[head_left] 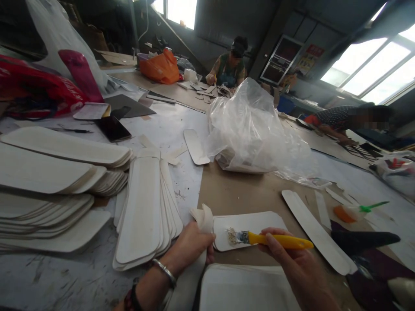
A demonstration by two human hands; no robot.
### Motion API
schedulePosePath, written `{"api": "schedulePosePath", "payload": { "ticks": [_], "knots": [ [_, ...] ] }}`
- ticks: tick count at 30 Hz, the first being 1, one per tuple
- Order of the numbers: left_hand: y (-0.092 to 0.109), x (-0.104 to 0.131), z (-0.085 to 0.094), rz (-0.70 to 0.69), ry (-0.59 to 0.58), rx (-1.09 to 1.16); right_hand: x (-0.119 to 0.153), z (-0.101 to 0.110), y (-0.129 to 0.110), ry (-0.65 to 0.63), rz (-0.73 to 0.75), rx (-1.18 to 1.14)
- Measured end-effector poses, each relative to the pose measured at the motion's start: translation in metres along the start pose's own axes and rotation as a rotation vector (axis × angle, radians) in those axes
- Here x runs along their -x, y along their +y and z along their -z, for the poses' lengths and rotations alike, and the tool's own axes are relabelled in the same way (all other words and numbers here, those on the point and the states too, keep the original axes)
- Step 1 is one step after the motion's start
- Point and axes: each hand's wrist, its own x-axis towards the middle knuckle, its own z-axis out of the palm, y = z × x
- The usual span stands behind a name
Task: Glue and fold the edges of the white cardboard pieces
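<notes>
Yellow brush [279, 240] clasped in right grip [293, 263], pale strip [205, 218] pinched in left grip [190, 242]; light, even strokes should suit the board [259, 219].

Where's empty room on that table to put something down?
The brown sheet has a bare patch between the plastic bag and the panel under the yellow brush. Stacked panels crowd the left, with bare white tabletop along their near side.
</notes>
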Motion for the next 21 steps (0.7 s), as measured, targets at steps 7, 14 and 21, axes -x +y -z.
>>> {"api": "schedulePosePath", "payload": {
  "ticks": [7,14,21],
  "knots": [
    [0.003,0.001,0.001,0.011,-0.009,0.001,0.001,-0.008,-0.001,0.018,0.044,0.063],
    [-0.002,-0.002,0.002,-0.007,-0.012,-0.014,0.003,-0.014,-0.002,0.010,0.058,0.019],
    [-0.003,-0.003,0.002,-0.064,-0.026,-0.080,-0.016,0.013,0.012,0.097,0.084,0.258]
  ]
}}
